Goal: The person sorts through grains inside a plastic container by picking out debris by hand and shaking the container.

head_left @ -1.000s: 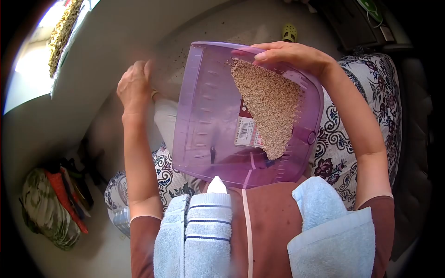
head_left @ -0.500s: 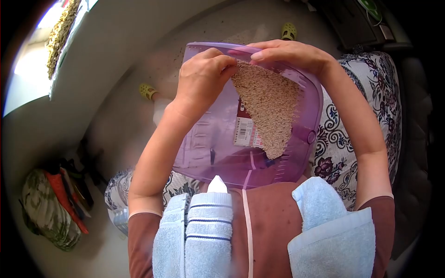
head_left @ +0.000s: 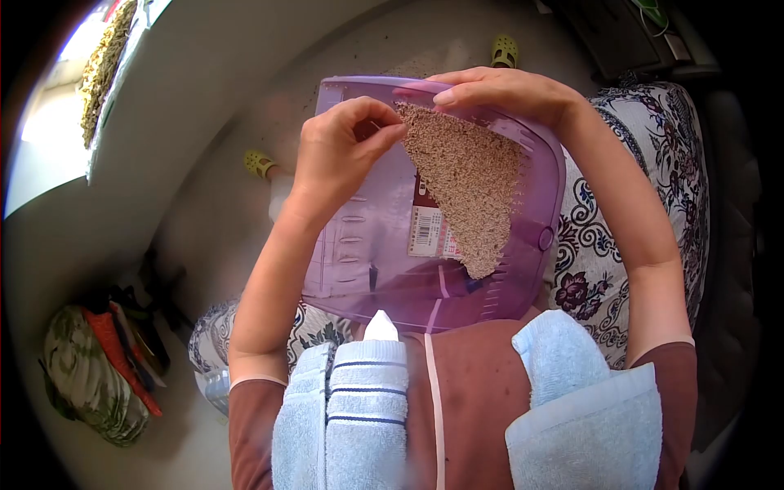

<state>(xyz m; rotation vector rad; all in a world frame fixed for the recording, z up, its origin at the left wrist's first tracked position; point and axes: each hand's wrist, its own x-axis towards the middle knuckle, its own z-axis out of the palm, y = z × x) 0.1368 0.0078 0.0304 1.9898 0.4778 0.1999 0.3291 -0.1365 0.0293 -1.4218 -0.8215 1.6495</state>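
A see-through purple plastic tray [head_left: 343,245], shaped like a wide scoop, rests across the lap. Small tan grains [head_left: 469,180] lie in it as a tapering heap against the right and far sides. My right hand [head_left: 498,91] grips the far right rim, its thumb on the near side and its fingers over the edge. Just left of the heap's upper corner, my left hand [head_left: 347,143] is in a pinch, thumb and forefinger together. Whatever is between those fingertips is too small to make out. A label with a barcode [head_left: 426,231] shows beside the grains.
Light blue towels [head_left: 367,408] hang over the brown shirt [head_left: 474,384]. Patterned cloth [head_left: 608,237] covers the legs. Yellow-green clogs [head_left: 505,51] are on the floor. At left lies a camouflage-patterned bag [head_left: 90,376], and dried plant matter [head_left: 106,65] sits on a bright sill.
My left hand has moved left and slightly down, away from the grains' upper corner, with its fingers still pinched. My right hand keeps its grip on the rim. The tray has shifted slightly left.
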